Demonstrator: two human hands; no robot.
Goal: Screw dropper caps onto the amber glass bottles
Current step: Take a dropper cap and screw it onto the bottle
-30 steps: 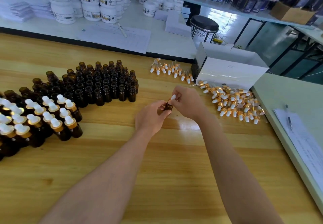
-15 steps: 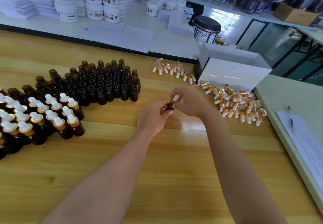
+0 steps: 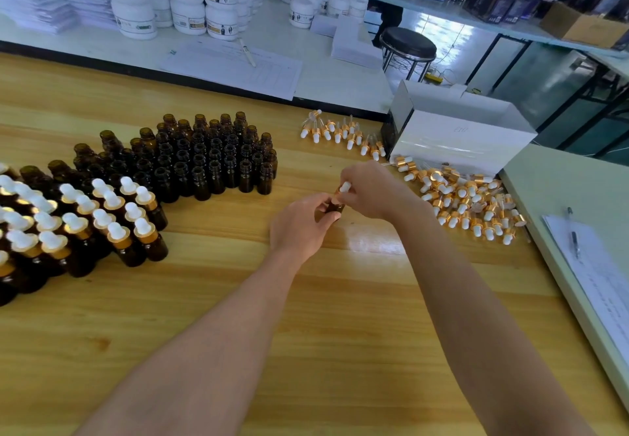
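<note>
one amber bottle between my two hands, cap at its neck
my left hand (image 3: 303,224) curls its fingers round the amber bottle (image 3: 335,206) near the middle of the wooden table (image 3: 306,333), and my right hand (image 3: 371,190) pinches the dropper cap (image 3: 343,187) on the bottle's neck, its white bulb poking out past my fingertips; uncapped bottles (image 3: 211,159) stand packed at ten o'clock from my hands, capped bottles (image 3: 85,224) at nine o'clock by the left edge, loose caps (image 3: 469,204) heaped at three o'clock, a short row of caps (image 3: 343,134) at twelve o'clock, a white box (image 3: 459,136) at one o'clock behind the heap
</note>
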